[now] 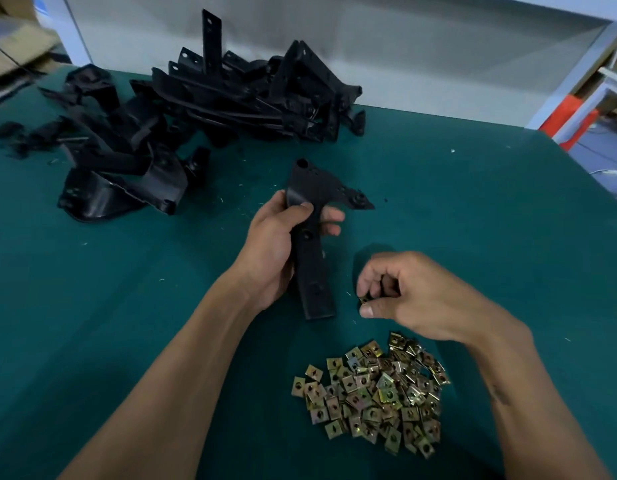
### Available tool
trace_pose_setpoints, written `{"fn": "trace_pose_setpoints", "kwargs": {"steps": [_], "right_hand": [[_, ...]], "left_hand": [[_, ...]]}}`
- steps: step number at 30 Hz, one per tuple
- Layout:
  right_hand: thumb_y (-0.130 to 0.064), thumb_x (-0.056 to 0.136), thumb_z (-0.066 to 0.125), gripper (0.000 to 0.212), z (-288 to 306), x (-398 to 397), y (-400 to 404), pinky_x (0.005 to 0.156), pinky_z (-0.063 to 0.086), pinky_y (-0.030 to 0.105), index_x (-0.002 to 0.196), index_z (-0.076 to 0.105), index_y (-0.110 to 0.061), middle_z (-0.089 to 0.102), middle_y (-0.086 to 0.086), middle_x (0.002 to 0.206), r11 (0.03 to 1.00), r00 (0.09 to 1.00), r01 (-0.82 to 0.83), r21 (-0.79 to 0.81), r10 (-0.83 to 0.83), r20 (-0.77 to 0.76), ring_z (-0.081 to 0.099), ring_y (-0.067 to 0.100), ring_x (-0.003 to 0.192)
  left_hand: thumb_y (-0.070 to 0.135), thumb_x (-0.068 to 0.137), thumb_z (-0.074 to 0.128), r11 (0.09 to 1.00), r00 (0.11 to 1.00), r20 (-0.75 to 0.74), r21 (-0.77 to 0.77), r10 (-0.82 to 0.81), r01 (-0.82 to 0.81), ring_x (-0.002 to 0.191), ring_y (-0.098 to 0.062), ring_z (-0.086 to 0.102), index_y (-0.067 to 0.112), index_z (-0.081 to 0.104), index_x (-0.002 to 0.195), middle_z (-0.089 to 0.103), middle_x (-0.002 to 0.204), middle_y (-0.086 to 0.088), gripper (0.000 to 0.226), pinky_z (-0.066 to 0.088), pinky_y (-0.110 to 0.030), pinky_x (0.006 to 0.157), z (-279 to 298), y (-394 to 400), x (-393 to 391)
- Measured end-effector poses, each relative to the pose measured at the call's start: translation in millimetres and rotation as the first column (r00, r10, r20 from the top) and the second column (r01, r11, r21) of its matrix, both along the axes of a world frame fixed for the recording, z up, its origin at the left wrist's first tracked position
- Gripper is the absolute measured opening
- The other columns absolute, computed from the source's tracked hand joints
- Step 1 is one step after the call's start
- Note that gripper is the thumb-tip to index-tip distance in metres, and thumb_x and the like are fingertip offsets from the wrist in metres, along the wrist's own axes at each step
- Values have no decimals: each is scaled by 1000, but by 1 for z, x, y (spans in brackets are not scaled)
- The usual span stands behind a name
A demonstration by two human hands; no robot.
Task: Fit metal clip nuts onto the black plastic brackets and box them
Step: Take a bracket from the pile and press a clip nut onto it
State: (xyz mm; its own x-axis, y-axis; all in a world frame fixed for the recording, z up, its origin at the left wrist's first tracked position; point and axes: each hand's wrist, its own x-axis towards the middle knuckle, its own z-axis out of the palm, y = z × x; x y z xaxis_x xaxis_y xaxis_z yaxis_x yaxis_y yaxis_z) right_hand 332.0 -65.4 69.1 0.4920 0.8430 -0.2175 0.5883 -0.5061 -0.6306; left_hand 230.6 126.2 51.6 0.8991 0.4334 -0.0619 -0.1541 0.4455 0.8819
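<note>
Black plastic bracket (pixel 312 244), long and flat with a widened, perforated upper end, is held above the middle of the teal-covered desk (pixel 473 220). The left hand (pixel 276 244) grips it around the narrow waist, thumb across the front face and fingertips showing past the right edge. The bracket's straight lower leg points toward the person; its broad end points away, with a small tab projecting to the right.

The right hand (pixel 414 292) is just to the right of the bracket's lower leg, apart from it. Its thumb and curled fingers pinch one small brass-coloured metal clip nut (pixel 363 300); only a sliver of the nut shows between the fingertips.

A loose heap of brass-coloured square clip nuts (pixel 373 393) lies on the desk near the person, below the right hand and under the right forearm. Each visible piece has a central hole.

A large pile of black plastic brackets (pixel 203 109) occupies the far left of the desk, tangled, with one strip standing upright above the rest. Whether any of these carries a nut cannot be told.

Small pale flecks of debris are scattered over the desk surface. A brown cardboard carton (pixel 16 46), blurred, sits beyond the far left corner. A pale wall panel (pixel 369 36) runs behind the desk, and an orange-red object (pixel 570 123) shows at the far right, off the desk.
</note>
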Motion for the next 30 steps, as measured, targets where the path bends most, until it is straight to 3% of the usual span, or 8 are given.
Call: {"fn": "trace_pose_setpoints", "kwargs": {"steps": [4,6,9,19,22,24,26,30], "right_hand": [[-23,90,79,16,-4,-4,2,61,46,23,84,66,-31,58,-15,87,999,994,-29,35,25,102,52,3,68],[-22,93,75,14,-7,-5,6,59,41,19,86,65,-29,55,-11,81,995,981,-25,94,7,193,51,4,69],[-24,96,71,8,-11,-6,16,61,38,21,93,63,-22,51,-13,82,992,935,-35,120,-10,355,50,5,71],[-22,94,72,21,-18,-2,19,55,37,16,84,55,-31,57,-13,75,988,951,98,115,-127,282,56,-1,66],[-11,87,80,21,-14,-5,22,54,43,15,79,68,-25,67,-9,66,879,954,290,378,-299,-35,57,1,56],[0,81,81,21,-8,-8,26,53,46,17,79,72,-19,69,-4,63,680,873,484,551,-331,-359,58,6,55],[-1,73,81,17,-1,-11,27,57,51,20,85,71,-10,73,3,68,483,730,648,588,-174,-661,65,11,60],[-3,71,76,16,6,-19,27,65,59,23,86,70,-4,74,9,73,401,591,742,538,-11,-807,71,16,68]], "left_hand": [[16,110,41,993,994,63,-79,-86,91,62,-20,53,14,53,102,55,76,-4,14,57,-45,79,-1,-3,-1],[19,111,41,988,992,50,-102,-112,117,56,-17,43,16,49,98,49,76,-2,15,57,-40,66,-1,-2,-2],[21,111,40,988,989,15,-53,-144,145,54,-14,30,19,41,93,47,77,0,18,35,-27,44,-2,0,-3],[35,108,49,984,984,18,3,-178,178,50,-13,26,19,38,87,43,74,1,28,30,-23,39,-7,1,0],[39,104,55,972,971,55,41,-232,230,48,-11,25,20,40,83,38,71,2,32,31,-21,38,-8,1,0],[40,101,58,963,960,82,59,-267,263,48,-10,25,20,46,83,37,70,2,29,31,-21,37,-8,0,0],[40,100,59,955,951,97,71,-292,286,48,-10,25,22,52,81,37,69,3,27,30,-20,37,-7,-2,0],[37,98,61,951,943,117,54,-310,306,48,-9,26,20,50,82,37,68,3,25,29,-19,36,-6,-2,0]]}}
